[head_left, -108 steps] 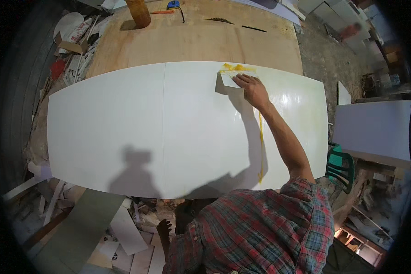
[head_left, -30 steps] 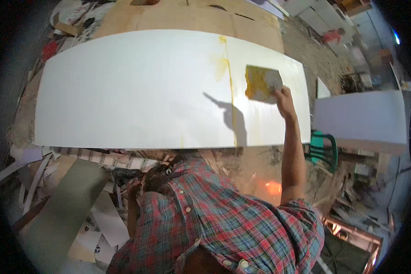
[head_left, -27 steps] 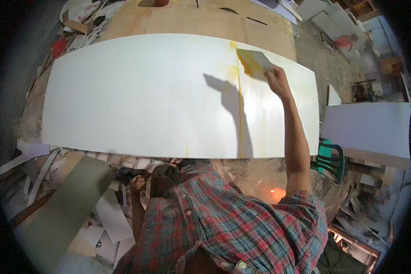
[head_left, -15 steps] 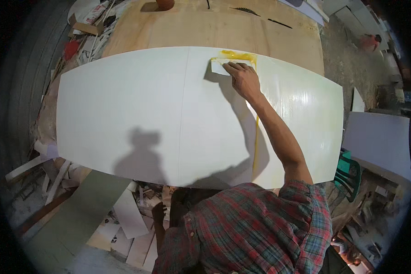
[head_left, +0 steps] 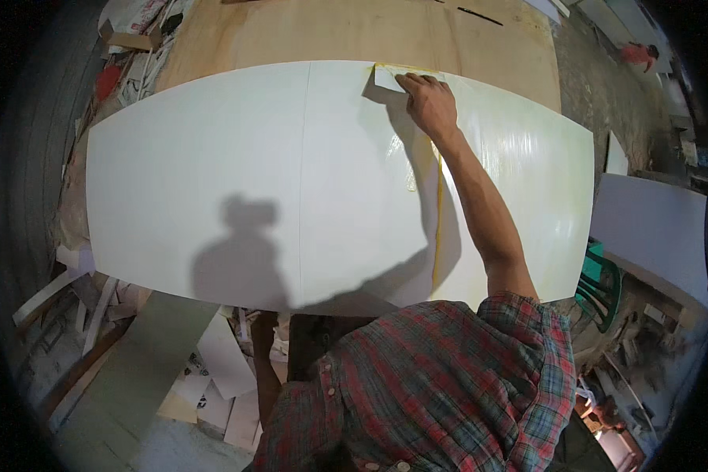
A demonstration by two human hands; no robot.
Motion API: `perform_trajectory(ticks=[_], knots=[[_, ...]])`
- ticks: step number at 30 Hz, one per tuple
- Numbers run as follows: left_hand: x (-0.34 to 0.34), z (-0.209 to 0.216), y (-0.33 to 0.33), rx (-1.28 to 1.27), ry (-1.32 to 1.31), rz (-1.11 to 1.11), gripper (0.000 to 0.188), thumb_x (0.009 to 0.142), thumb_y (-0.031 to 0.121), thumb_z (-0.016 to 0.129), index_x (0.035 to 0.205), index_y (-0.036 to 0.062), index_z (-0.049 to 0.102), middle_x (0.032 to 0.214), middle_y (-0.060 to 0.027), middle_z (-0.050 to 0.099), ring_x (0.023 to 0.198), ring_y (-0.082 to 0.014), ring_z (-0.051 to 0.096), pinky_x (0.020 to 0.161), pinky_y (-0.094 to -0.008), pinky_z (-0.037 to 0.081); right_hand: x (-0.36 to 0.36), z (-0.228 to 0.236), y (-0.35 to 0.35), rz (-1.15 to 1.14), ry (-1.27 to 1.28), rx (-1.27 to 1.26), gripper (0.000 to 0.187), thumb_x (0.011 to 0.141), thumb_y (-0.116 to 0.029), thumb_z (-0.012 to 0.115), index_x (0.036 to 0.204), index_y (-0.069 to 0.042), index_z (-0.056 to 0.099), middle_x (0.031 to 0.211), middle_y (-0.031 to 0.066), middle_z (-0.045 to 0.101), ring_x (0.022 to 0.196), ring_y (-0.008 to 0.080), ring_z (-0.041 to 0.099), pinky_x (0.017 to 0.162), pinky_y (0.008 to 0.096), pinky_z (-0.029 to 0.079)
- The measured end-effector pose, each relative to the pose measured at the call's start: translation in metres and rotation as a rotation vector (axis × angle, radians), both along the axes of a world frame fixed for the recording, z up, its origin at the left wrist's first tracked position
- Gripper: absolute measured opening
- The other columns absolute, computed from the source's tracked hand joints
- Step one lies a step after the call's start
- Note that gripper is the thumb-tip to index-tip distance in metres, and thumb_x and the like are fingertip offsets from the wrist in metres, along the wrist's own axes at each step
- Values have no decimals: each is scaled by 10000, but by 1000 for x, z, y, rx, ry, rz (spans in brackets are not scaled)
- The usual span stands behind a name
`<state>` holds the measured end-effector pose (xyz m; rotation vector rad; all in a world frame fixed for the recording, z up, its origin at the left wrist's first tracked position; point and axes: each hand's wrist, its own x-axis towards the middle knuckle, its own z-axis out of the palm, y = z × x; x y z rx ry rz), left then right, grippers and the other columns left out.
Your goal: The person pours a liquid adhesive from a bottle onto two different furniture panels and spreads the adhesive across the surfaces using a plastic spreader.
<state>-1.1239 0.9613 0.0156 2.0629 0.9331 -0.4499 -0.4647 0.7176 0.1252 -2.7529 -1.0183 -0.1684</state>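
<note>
A flat white spreader (head_left: 387,79) is gripped in my right hand (head_left: 433,102) at the far edge of a large white panel (head_left: 204,134). Yellow glue shows along the spreader's far side. A line of yellow glue (head_left: 439,204) runs down the panel under my forearm, and to its right the surface has a wet sheen. Wet patches also show left of that line. My left hand (head_left: 264,324) hangs low by the panel's near edge, dark in shadow; its fingers cannot be made out.
The panel lies on a plywood sheet (head_left: 322,31) with a thin dark strip (head_left: 480,16) on it. A green chair (head_left: 598,287) stands at the near right. White offcuts (head_left: 226,358) lie below on the left. A person in red (head_left: 639,53) is far off at the right.
My right hand and the spreader have moved to the panel's far edge, and the thick yellow glue there is now a thin line. My left hand has risen toward the panel's near edge.
</note>
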Motion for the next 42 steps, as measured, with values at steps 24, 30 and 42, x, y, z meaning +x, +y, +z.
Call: perform_trajectory(ticks=[24, 30, 42], knots=[[-50, -33, -30, -488, 18, 735, 335, 958, 275, 575, 1160, 17, 644, 982, -97, 708, 828, -223, 689, 609, -332, 513, -9, 6, 11, 0, -33, 40, 404, 795, 7, 536, 1157, -95, 684, 1181, 118, 679, 1077, 325, 633, 919, 422, 505], [-46, -20, -44, -519, 47, 793, 325, 955, 252, 581, 1165, 13, 645, 959, -100, 710, 828, -225, 696, 601, -326, 506, -7, 6, 11, 52, -136, 147, 401, 774, 9, 558, 1134, -97, 697, 1125, 108, 698, 1037, 317, 647, 896, 421, 514], [-29, -33, -27, -444, 100, 693, 352, 977, 282, 563, 1197, 20, 645, 954, -106, 713, 841, -217, 701, 621, -340, 498, -44, 83, -12, -176, 273, 227, 450, 798, -26, 539, 1209, -148, 676, 820, 269, 649, 749, 431, 655, 689, 478, 530]])
